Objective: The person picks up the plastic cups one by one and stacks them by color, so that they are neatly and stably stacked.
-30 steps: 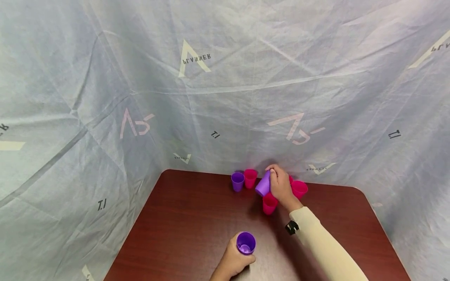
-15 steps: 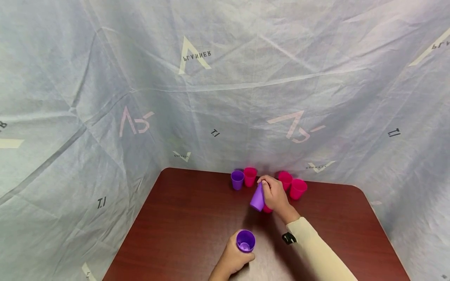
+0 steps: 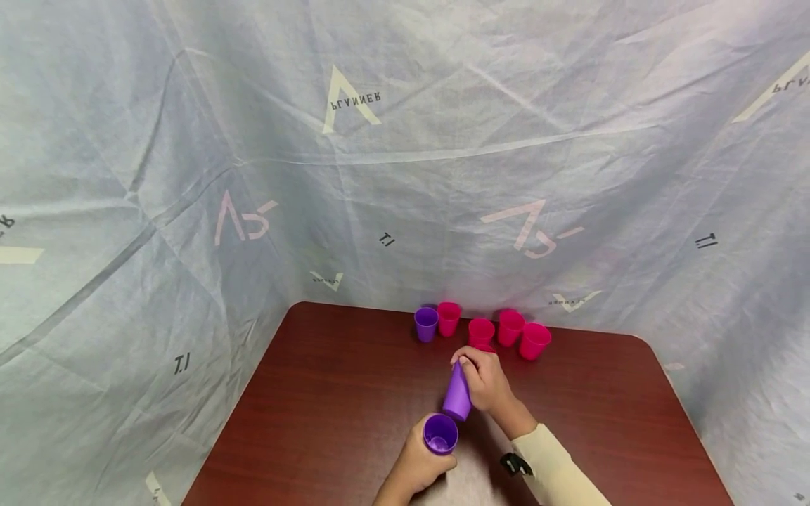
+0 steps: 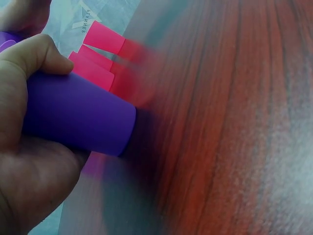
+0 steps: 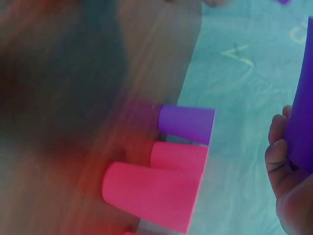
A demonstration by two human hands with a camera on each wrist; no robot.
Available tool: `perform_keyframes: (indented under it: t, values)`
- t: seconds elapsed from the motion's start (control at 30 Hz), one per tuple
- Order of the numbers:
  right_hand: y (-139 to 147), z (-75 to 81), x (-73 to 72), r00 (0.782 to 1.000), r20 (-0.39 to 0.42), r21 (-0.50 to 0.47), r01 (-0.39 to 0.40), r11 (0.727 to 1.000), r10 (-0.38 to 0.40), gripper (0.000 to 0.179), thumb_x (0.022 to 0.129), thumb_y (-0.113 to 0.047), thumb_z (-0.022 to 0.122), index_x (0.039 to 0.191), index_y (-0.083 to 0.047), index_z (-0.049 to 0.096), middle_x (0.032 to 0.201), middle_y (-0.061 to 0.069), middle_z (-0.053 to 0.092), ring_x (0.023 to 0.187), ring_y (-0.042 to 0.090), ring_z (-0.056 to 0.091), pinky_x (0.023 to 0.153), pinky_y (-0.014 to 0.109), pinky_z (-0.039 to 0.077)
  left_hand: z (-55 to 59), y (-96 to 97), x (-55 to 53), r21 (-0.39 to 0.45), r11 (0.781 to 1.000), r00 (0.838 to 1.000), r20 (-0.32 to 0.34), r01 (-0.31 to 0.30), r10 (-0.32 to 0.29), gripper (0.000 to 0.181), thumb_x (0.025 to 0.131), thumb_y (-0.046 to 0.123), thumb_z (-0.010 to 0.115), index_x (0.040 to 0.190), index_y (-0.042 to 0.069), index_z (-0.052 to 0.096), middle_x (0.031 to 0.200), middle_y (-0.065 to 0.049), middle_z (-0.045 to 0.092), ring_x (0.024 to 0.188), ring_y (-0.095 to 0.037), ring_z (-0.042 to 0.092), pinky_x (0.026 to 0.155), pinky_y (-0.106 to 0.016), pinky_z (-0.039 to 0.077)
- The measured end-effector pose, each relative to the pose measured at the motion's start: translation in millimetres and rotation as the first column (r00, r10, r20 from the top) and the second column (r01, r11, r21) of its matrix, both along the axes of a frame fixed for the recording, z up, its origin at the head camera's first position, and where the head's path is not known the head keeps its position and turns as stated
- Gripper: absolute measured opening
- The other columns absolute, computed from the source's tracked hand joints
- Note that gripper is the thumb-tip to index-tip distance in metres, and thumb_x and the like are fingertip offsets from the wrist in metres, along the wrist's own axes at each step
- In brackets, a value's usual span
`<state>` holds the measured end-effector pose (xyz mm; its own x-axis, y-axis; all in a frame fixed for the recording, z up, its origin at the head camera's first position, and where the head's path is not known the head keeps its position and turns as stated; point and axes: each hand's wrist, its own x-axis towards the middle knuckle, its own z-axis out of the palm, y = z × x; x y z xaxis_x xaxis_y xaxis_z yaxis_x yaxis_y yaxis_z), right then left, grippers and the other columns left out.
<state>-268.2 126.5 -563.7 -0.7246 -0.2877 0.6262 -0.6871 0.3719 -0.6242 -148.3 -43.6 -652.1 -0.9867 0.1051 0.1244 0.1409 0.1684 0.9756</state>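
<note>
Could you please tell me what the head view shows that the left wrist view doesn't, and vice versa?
Only head: the inside of the purple cup in the left hand, a standing purple cup, the cream sleeve.
Only left wrist: most of that cup's outer side, down to its bottom edge.
Both: the left hand, right hand, pink cups, table, cloth.

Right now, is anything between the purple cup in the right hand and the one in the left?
Nothing visible: the tilted cup in the right hand is close beyond the upright cup in the left hand; contact is unclear. The pink cups stand farther back.
</note>
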Motion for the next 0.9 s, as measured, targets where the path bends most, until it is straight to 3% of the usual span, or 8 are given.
perform_keyframes:
  t: [0.23, 0.47, 0.67, 0.9]
  values:
    - [-10, -7.1, 14.5, 0.998, -0.029, -0.027, -0.050, 0.998, 0.049, 0.018, 0.093, 0.000, 0.054, 0.092, -0.011, 0.069, 0.077, -0.001, 0.069, 0.071, 0.003, 0.061, 0.065, 0.017, 0.051, 0.7, -0.7, -1.6, -0.018, 1.000, 1.000, -0.018, 0.005, -0.005, 0.061, 0.064, -0.003, 0.085, 0.119, 0.016, 0.066, 0.098, 0.002, 0.070, 0.086, -0.001, 0.062, 0.082, -0.023, 0.053]
    - [-15, -13.1, 21.4, 0.992, -0.096, -0.009, -0.084, 0.996, 0.083, 0.015, 0.092, -0.002, 0.058, 0.096, -0.013, 0.067, 0.080, -0.003, 0.068, 0.075, 0.003, 0.061, 0.069, 0.018, 0.052, -1.6, -0.3, -3.8, -0.008, 0.999, 0.999, -0.016, 0.031, -0.031, 0.064, 0.066, -0.003, 0.082, 0.125, 0.015, 0.065, 0.100, 0.002, 0.071, 0.085, -0.002, 0.063, 0.081, -0.023, 0.055]
    - [-16, -20.7, 30.1, 0.988, -0.125, -0.024, -0.097, 0.995, 0.094, 0.020, 0.089, 0.000, 0.058, 0.101, -0.014, 0.066, 0.087, 0.001, 0.069, 0.080, 0.006, 0.062, 0.075, 0.019, 0.052, -4.9, -0.8, -3.6, -0.030, 0.999, 0.999, -0.041, 0.019, -0.020, 0.061, 0.065, -0.001, 0.083, 0.121, 0.017, 0.065, 0.099, 0.002, 0.070, 0.086, -0.002, 0.062, 0.081, -0.024, 0.054]
    - [-21, -23.5, 39.6, 0.952, -0.252, -0.001, -0.178, 0.984, 0.172, 0.022, 0.085, -0.003, 0.059, 0.106, -0.006, 0.065, 0.098, 0.003, 0.066, 0.090, 0.013, 0.063, 0.085, 0.023, 0.053, -2.6, -2.4, -2.6, -0.019, 0.999, 0.999, -0.006, 0.035, -0.035, 0.067, 0.066, -0.003, 0.081, 0.128, 0.015, 0.064, 0.108, -0.001, 0.073, 0.093, -0.004, 0.064, 0.086, -0.024, 0.054]
